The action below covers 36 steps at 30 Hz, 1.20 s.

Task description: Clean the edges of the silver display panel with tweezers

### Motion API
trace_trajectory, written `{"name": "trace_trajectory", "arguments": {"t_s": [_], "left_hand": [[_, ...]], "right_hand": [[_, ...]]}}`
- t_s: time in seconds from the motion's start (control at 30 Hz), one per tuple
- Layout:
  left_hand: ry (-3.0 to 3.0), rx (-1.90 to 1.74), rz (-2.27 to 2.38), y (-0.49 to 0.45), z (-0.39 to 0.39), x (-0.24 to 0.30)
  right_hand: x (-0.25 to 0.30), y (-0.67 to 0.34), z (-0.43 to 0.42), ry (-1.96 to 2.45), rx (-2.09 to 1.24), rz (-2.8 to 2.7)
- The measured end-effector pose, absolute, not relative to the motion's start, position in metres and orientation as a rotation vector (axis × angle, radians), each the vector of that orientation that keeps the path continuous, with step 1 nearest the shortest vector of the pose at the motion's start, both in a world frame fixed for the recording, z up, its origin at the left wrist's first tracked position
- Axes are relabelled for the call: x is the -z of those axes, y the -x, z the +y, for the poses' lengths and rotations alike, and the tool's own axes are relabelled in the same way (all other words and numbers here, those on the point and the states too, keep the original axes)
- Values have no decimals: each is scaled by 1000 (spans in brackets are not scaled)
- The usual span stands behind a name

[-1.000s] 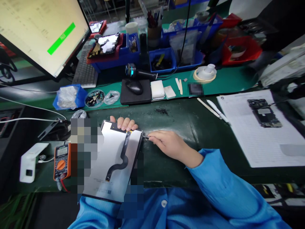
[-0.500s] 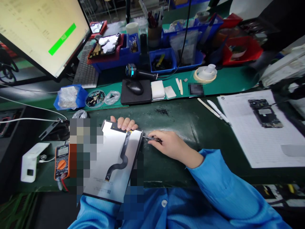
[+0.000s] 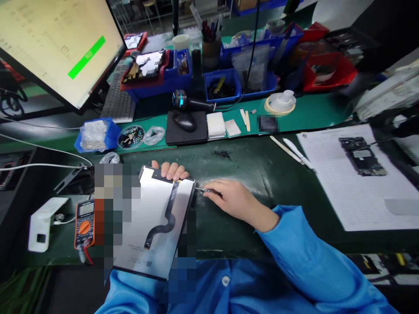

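My left hand (image 3: pixel 173 170) grips a flat display panel (image 3: pixel 137 235) by its far edge, fingertips curled over the top and the rest of the hand hidden beneath. The panel is tilted, its silvery back facing me. A dark curved flex cable (image 3: pixel 167 220) runs down that back from the far edge. In my right hand (image 3: pixel 234 196) is a slim metal tool, which looks like tweezers (image 3: pixel 209 190), pinched between thumb and fingers. Its tip is at the panel's right edge, near the far corner; whether it touches cannot be told.
An orange multimeter (image 3: pixel 84 224) lies left of the panel. Ahead are a mouse (image 3: pixel 185 121), a barcode scanner (image 3: pixel 191 102) and dark scraps (image 3: pixel 222 154). Paper sheets (image 3: pixel 353 200) on the right carry a phone frame with board (image 3: pixel 362 156). A monitor (image 3: pixel 65 48) stands at far left.
Both hands hold nearly the same place. The panel and the tool have barely moved; the view has shifted slightly.
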<state>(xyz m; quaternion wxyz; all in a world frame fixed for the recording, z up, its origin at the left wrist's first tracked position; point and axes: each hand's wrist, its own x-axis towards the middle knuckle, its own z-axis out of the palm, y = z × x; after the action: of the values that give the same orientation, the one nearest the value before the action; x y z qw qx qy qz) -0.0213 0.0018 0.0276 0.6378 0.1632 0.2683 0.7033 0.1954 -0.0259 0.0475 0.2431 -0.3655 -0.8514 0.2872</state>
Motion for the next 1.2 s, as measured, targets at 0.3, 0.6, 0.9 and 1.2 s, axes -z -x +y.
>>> {"name": "trace_trajectory", "arguments": {"t_s": [0.3, 0.6, 0.9, 1.2], "left_hand": [[-319, -1519, 563, 20, -8, -48], [-299, -1486, 599, 21, -10, -52], [-250, -1504, 552, 19, -11, -55], [-250, -1521, 529, 19, -9, -47]], "right_hand": [[-47, -195, -27, 994, -814, -2312], [-46, -197, -24, 960, -714, -2394], [-43, -194, -27, 915, -745, -2316], [-44, -194, -28, 968, -786, -2298]]}}
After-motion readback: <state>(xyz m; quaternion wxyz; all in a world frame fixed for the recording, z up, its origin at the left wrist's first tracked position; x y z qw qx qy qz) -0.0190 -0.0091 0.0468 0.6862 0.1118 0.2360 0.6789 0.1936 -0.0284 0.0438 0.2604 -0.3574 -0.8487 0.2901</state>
